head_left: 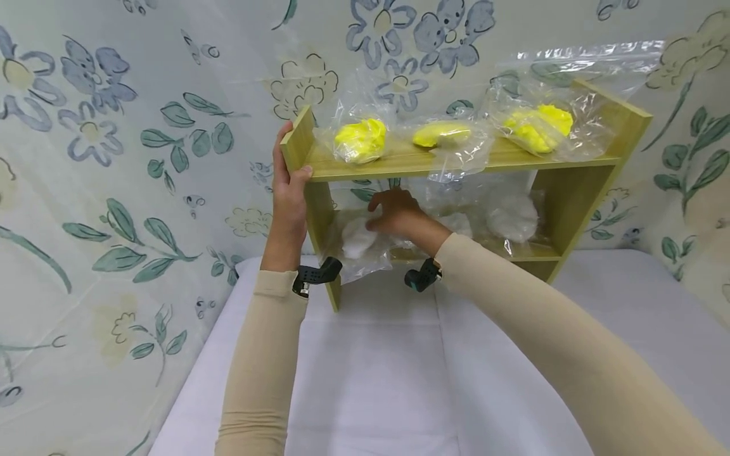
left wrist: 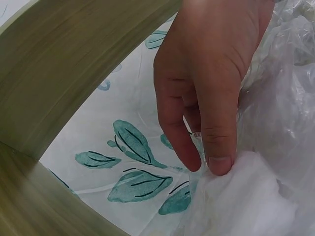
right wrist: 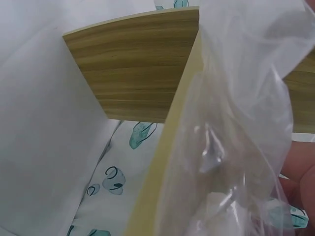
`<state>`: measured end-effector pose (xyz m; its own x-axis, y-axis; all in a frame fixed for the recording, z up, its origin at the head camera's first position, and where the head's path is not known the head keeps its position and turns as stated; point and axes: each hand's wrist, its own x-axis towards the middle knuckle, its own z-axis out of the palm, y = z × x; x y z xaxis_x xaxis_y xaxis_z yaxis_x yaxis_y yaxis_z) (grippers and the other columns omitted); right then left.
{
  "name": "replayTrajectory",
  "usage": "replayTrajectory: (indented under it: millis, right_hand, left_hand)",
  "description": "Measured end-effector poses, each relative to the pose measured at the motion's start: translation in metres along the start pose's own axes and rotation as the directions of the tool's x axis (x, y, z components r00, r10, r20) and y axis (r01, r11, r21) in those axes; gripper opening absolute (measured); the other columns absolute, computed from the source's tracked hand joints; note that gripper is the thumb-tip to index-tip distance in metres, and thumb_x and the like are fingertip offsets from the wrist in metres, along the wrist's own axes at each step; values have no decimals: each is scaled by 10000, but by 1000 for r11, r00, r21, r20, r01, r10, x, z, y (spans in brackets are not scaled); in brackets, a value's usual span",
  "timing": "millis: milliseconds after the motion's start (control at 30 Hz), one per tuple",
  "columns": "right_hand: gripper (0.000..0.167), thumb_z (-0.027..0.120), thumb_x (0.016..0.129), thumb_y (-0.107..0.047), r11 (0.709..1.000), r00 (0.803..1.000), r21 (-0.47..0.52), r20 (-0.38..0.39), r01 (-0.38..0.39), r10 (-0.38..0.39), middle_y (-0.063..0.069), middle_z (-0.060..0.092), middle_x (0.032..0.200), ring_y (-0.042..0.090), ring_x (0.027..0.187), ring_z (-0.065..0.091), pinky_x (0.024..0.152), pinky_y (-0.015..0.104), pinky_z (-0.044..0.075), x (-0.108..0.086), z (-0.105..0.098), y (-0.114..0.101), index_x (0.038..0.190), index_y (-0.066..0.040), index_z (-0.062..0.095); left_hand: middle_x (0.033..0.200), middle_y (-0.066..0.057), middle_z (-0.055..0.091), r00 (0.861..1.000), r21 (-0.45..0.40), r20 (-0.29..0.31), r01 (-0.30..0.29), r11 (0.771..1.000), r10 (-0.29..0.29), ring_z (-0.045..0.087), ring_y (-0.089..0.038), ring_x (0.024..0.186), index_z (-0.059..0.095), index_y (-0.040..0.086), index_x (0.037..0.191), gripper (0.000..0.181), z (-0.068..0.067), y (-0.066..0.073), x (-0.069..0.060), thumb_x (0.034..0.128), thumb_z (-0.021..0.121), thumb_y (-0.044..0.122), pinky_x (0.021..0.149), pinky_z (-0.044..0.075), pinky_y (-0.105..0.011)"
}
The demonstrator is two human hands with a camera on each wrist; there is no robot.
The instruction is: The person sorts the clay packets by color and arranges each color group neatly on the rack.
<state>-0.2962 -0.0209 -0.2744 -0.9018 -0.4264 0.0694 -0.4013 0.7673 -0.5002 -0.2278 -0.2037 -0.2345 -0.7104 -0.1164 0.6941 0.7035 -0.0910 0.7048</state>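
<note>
A small wooden shelf stands against the patterned backdrop. My left hand grips its left side panel, with the thumb in front at the upper board. Inside the lower tier, my right hand pinches the upper edge of a clear plastic bag holding a white, fluffy clump. In the left wrist view, the thumb and a finger of the right hand come close together at the bag, just above the white clump. Cloudy plastic hides most of that hand in the right wrist view.
Bagged yellow lumps sit on the upper board: one at left, one in the middle, one at right. More bagged white clumps lie to the right on the lower tier. White cloth covers the surface beneath.
</note>
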Motion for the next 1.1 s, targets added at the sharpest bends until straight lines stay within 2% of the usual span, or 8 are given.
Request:
replayTrajectory:
  millis: [200,367,433,567,733,933,1000,1100]
  right_hand:
    - [409,696,842,-300,998,998,-47,-39,38,-40,221,441,1333,391,1253,368,1024,471,321,-7,-4,1,1208,-136,622]
    - [392,679,870,-306,986,988,-100,-68,134,-141,192,520,1174,363,1114,453,954,454,364,-27,-12,1,1202,-102,633]
    - [381,688,865,-289,974,973,-98,-95,203,-212,178,560,1111,337,1037,490,908,443,389,-36,-15,1,1177,-74,649]
    - [340,713,842,-248,933,920,-91,-160,347,-358,154,635,1044,302,973,543,870,420,418,-55,-18,-3,1105,-35,683]
    - [281,709,847,-230,895,872,-66,-200,442,-446,116,652,1039,272,984,571,841,392,444,-86,-20,-7,1074,-65,684]
    - [264,710,851,-259,893,865,-58,-229,446,-447,80,612,1022,260,955,558,789,388,451,-121,-24,2,1074,-121,685]
    - [259,714,848,-262,901,869,-55,-245,431,-430,68,606,1026,240,960,546,795,389,445,-130,-25,7,1070,-132,686]
    - [251,724,840,-241,897,857,-59,-276,437,-435,62,599,1018,235,957,534,797,402,437,-138,-26,14,1061,-130,685]
  left_hand:
    - [1479,-22,324,1000,-5,-1,7,1000,-7,332,-210,1262,263,152,1502,686,1,2,-1,840,404,39,1005,263,-310]
    - [1472,-26,328,1000,-2,4,19,1000,-19,334,-224,1247,279,173,1495,674,3,3,-3,846,400,34,989,260,-316]
    - [1466,-31,332,1000,6,8,19,1000,-19,329,-235,1252,285,183,1491,674,3,4,-3,843,396,34,988,259,-319]
    - [1448,-50,346,1000,4,10,12,1000,-12,331,-249,1247,293,198,1486,678,0,1,0,835,392,36,978,263,-325]
    - [1442,-30,363,1000,-4,-6,15,1000,-15,357,-225,1224,283,242,1497,687,-12,-14,4,849,387,39,950,267,-335]
    - [1462,-16,357,1000,2,-2,17,1000,-17,347,-218,1256,273,252,1502,683,-13,-17,2,858,385,53,974,249,-358]
    - [1460,-15,357,1000,7,4,16,1000,-16,345,-217,1255,276,251,1501,680,-10,-14,2,860,385,52,975,246,-358]
    - [1465,-8,353,1000,27,4,26,999,-26,339,-213,1258,281,253,1501,676,-4,-7,-1,864,379,49,975,238,-358]
